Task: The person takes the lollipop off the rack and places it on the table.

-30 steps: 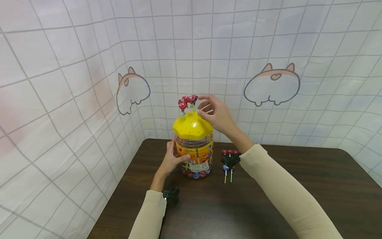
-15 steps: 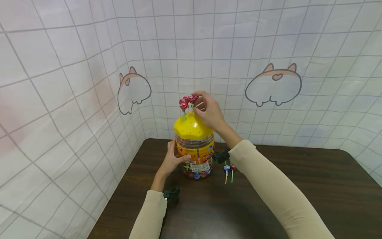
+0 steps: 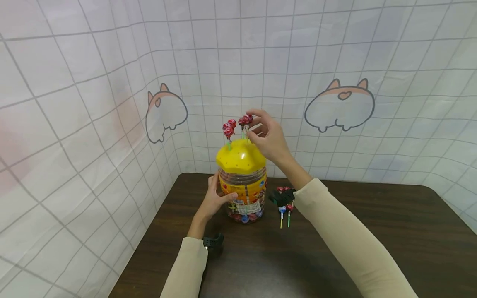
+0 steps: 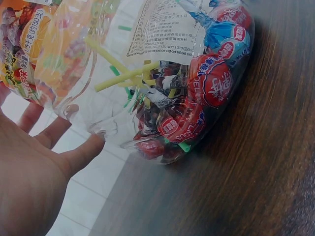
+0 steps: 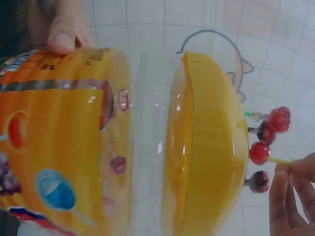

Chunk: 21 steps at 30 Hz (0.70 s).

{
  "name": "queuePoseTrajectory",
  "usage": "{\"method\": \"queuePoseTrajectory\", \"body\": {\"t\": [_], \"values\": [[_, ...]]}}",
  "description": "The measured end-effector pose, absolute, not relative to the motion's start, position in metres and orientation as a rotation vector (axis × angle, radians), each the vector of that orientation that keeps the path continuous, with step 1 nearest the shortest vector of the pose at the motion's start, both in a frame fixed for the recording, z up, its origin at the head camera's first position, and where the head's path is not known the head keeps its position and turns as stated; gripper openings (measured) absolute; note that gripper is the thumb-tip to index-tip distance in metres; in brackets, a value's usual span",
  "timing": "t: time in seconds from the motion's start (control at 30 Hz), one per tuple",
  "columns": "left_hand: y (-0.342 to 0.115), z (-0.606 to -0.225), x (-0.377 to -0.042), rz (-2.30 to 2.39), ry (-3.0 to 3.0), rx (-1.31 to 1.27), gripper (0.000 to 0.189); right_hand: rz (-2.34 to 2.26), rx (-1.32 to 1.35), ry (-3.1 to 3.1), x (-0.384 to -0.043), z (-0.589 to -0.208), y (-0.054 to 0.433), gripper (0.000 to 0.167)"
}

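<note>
A clear candy jar (image 3: 238,179) with an orange label stands upright on the table, its yellow domed lid (image 3: 238,159) dotted with small holes. My left hand (image 3: 214,203) grips the jar's left side, thumb across the label; its fingertips (image 4: 96,142) press the plastic in the left wrist view. Above the lid, my right hand (image 3: 272,140) pinches a red-wrapped lollipop (image 3: 248,118) by its yellow stick (image 5: 279,161). The stick points down toward the lid. Several red lollipops (image 3: 228,131) stand in the lid beside it, sticks down.
On the dark table (image 3: 335,231) right of the jar lie several lollipops, among them a blue one (image 3: 282,210) and a red one (image 3: 289,208), partly hidden by the right wrist camera (image 3: 284,196). White grid cloth (image 3: 283,62) hangs behind and at the left.
My right hand went left to the lollipops on the lid, then back right and slightly up, the pinched lollipop now apart from the left cluster. The left hand and jar stay put.
</note>
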<state>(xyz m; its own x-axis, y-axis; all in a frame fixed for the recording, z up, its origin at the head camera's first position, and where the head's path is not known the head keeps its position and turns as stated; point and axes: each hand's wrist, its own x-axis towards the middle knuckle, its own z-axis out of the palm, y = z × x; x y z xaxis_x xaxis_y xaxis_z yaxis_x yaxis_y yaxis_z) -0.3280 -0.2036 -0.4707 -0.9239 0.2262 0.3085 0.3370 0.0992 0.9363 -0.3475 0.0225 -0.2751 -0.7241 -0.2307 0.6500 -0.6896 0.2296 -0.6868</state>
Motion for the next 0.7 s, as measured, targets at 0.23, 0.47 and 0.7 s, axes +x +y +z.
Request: {"method": "queuePoseTrajectory", "body": {"t": [0.23,0.47,0.7], "values": [[-0.204,-0.470,-0.328,-1.968,-2.271,-0.574,0.094,1.638,0.874,-2.091,-0.336,-0.290,0.048,0.051],[-0.205,-0.468,-0.330,-1.965,-2.314,-0.556,0.100,1.704,0.886,-2.114,-0.329,-0.309,0.072,0.052],[-0.204,-0.471,-0.330,-1.968,-2.296,-0.548,0.097,1.735,0.865,-2.154,-0.322,-0.335,0.093,0.051]]}}
